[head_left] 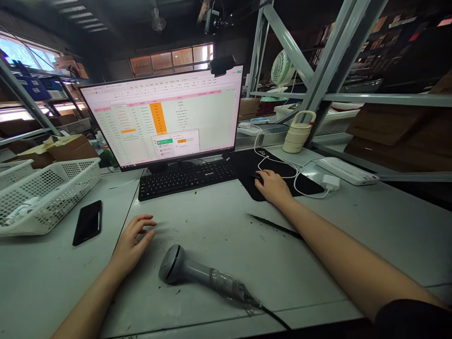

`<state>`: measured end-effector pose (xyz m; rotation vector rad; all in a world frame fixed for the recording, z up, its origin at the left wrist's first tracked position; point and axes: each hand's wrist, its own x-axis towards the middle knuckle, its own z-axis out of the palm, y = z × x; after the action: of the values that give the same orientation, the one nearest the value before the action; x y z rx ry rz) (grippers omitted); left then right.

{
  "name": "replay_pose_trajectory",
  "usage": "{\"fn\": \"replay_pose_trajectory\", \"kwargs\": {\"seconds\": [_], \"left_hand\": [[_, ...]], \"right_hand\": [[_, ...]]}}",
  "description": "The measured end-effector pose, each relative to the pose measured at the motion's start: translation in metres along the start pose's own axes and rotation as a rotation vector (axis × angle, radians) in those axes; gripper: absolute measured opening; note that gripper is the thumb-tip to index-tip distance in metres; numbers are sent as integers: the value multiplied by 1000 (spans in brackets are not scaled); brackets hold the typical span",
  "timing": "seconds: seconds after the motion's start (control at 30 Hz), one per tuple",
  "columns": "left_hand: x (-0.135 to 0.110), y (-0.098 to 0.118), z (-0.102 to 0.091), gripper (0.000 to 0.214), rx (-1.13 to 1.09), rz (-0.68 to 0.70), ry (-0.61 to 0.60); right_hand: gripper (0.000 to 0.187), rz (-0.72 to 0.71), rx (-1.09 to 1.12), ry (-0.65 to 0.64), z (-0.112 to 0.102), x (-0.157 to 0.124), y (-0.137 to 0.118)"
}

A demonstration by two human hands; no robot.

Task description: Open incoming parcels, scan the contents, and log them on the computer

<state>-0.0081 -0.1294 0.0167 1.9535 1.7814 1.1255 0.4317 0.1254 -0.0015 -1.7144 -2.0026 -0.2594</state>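
My right hand (272,187) rests over a dark computer mouse (258,178) on a black mouse pad (247,165), and the mouse is mostly hidden under the fingers. My left hand (131,241) lies relaxed on the grey desk (219,226) with fingers loosely curled, holding nothing. It is just left of a grey handheld barcode scanner (197,273) lying on its side, its handle wrapped in clear plastic. A black keyboard (185,177) sits in front of a monitor (164,117) showing a spreadsheet with a small dialog window.
A black phone (88,221) lies face down left of my left hand. A white perforated basket (45,193) stands at the far left. A white power strip (348,171), a charger (331,182), cables and a cream stacked container (298,134) sit at right under metal shelving (318,75).
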Motion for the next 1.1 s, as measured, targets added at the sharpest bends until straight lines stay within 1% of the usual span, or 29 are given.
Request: {"fn": "replay_pose_trajectory", "kwargs": {"seconds": [0.13, 0.23, 0.33, 0.47, 0.6, 0.73, 0.9, 1.1], "left_hand": [[-1, -1, 0, 29, 2, 0, 4], [0, -2, 0, 29, 2, 0, 3], [0, -1, 0, 29, -5, -3, -1], [-1, 2, -1, 31, -6, -35, -14], [-1, 2, -1, 30, -8, -33, -11], [0, 1, -1, 30, -9, -24, -7], [0, 2, -1, 30, -6, -20, -2], [0, 3, -1, 31, -2, -15, 7]], "right_hand": [[49, 2, 11, 14, 1, 0, 1], [51, -56, -4, 65, 3, -2, 1], [47, -122, -16, 120, 5, -3, 3], [45, -151, -2, 105, 7, -2, 5], [44, -161, 5, 114, 6, -1, 5], [46, -147, 2, 116, 6, -1, 4], [51, -91, 13, 62, 4, -1, 3], [47, -55, 52, 35, 0, -3, 1]]}}
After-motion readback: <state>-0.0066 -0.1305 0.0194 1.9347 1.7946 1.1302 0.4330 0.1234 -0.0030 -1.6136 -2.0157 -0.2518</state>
